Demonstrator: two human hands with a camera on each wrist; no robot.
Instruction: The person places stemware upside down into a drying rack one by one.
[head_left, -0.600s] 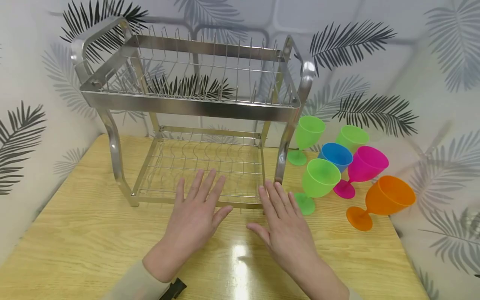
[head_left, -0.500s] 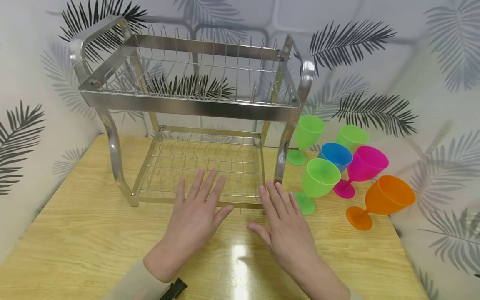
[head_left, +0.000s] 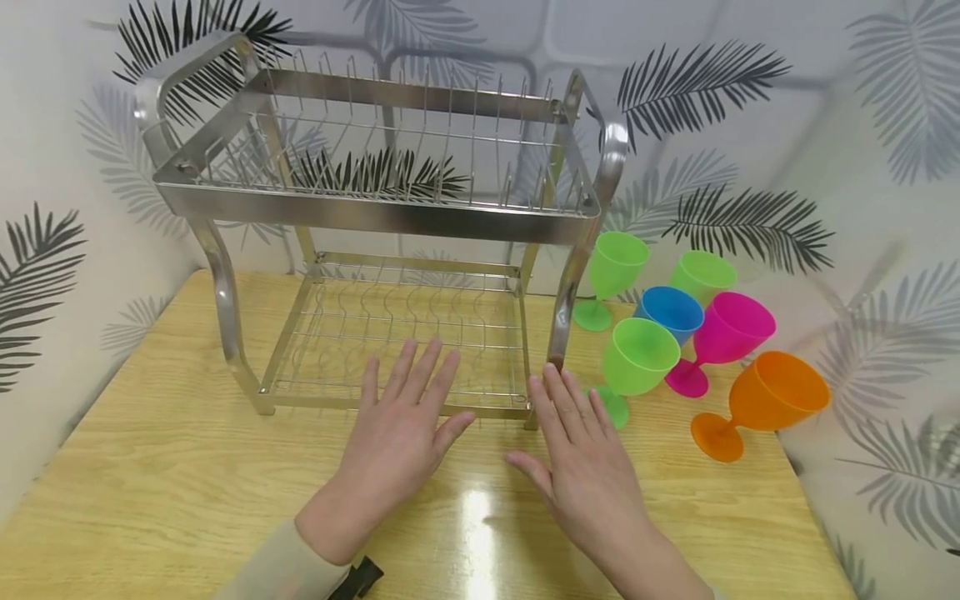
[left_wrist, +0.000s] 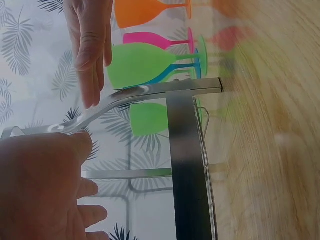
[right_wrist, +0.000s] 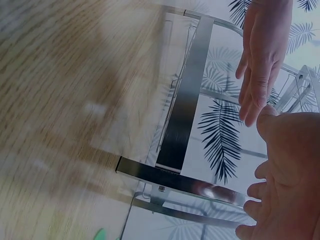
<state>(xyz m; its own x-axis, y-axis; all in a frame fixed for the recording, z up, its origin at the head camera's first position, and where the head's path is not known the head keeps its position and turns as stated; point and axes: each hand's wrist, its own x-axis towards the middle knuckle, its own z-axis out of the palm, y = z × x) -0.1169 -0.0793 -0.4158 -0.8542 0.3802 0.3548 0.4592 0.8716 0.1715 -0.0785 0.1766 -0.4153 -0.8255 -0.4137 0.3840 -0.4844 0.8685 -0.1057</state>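
Left hand point(head_left: 393, 442) and right hand point(head_left: 588, 471) have drifted slightly rightward in the head view since the earlier frame, while the metal rack point(head_left: 382, 216) keeps its place on the bench point(head_left: 135, 467). It has 2 tiers and stands before both hands. Right of it stand 6 goblets: the front green goblet point(head_left: 636, 367), nearest the right hand; the back-left green goblet point(head_left: 617, 267); the back-right green goblet point(head_left: 703, 275); the blue goblet point(head_left: 671, 310); the pink goblet point(head_left: 727, 333); and the orange goblet point(head_left: 772, 398). Fingers on both hands are extended, gripping nothing; whether any touch the rack is unclear here.

From the left wrist, turned sideways, both hands hover off the bench with nothing in them. The goblets look like thin, light plastic, somewhat slick and unlikely to shatter; the stem or lower bowl seems the best hold.

From the right wrist, the right hand is near and the left hand beyond, both unloaded. The rack appears stiff, smooth and heavier than the goblets; its side handles point(head_left: 613, 150) should suit 2 hands. A green sliver point(right_wrist: 100, 234) at the lower edge is probably a goblet's foot.
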